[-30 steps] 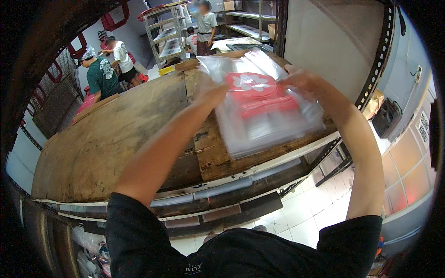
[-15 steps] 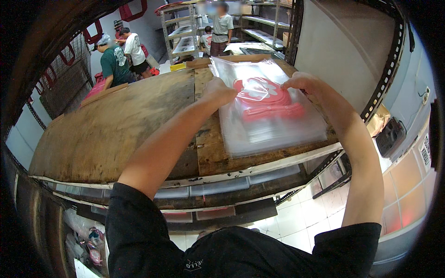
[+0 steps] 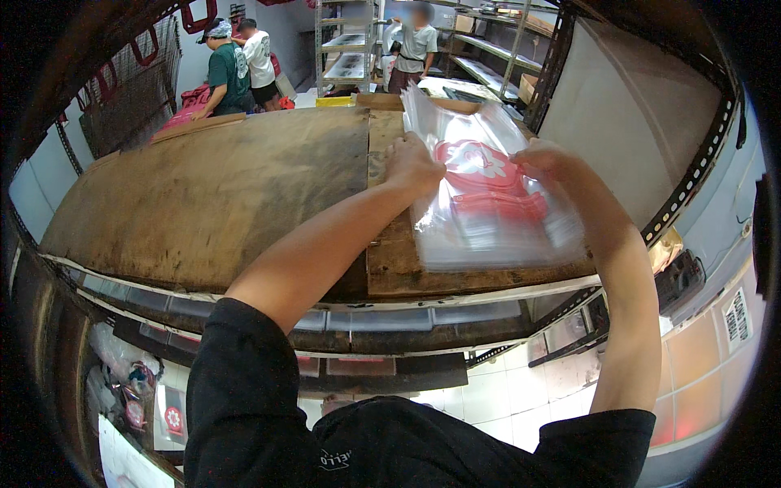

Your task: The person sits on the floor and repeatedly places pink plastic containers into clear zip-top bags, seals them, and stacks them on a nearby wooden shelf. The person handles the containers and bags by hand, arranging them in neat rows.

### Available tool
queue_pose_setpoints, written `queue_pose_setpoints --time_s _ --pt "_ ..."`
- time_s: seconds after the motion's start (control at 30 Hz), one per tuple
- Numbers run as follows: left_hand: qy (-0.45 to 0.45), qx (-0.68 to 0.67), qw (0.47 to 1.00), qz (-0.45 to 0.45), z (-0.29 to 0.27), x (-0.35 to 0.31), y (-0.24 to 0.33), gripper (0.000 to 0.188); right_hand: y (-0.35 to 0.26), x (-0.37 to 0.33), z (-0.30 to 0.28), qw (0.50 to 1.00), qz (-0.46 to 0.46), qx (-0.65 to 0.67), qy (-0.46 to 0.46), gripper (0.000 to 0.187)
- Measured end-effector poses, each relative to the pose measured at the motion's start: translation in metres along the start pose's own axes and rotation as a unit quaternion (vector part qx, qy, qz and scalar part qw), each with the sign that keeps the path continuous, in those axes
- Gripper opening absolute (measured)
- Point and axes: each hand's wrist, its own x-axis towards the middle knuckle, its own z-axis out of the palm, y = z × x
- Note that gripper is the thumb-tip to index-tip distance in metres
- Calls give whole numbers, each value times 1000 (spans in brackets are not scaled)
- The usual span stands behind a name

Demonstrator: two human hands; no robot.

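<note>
A stack of clear plastic sheets or bags [image 3: 488, 240] with a red and white flower print lies at the right end of a worn wooden tabletop [image 3: 244, 187]. My left hand [image 3: 415, 167] is closed on the stack's left edge. On the opposite edge, my right hand [image 3: 545, 161] grips the plastic with bent fingers. Between my hands the sheets bow, and their far corners stick up. The near edges look smeared by motion, so I cannot tell the layers apart. My fingertips are partly hidden by the hands and the shiny plastic.
Under the tabletop, a lower shelf [image 3: 390, 320] holds flat clear packs. A perforated metal post [image 3: 687, 175] and a pale panel [image 3: 626, 98] stand on the right. Several people work at the back, near metal shelving [image 3: 346, 49]. Plastic-wrapped items [image 3: 130, 374] lie low on the left.
The far corners of the plastic have risen and the stack bows more between my hands. Both hands keep their hold on its sides. The whole view has shifted, with the table appearing further right.
</note>
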Motion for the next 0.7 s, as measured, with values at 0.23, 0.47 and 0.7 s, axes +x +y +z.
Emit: queue_pose_setpoints --time_s 0.23,0.47,0.7 --pt "24 17 1000 -2 -1 5 -20 72 -104 -45 -2 956 71 284 -5 87" --pt "38 15 999 6 12 8 -4 66 -50 -31 -17 961 12 275 38 80" --pt "-48 15 999 -12 3 39 -26 49 -161 -89 -47 952 -75 210 208 57"
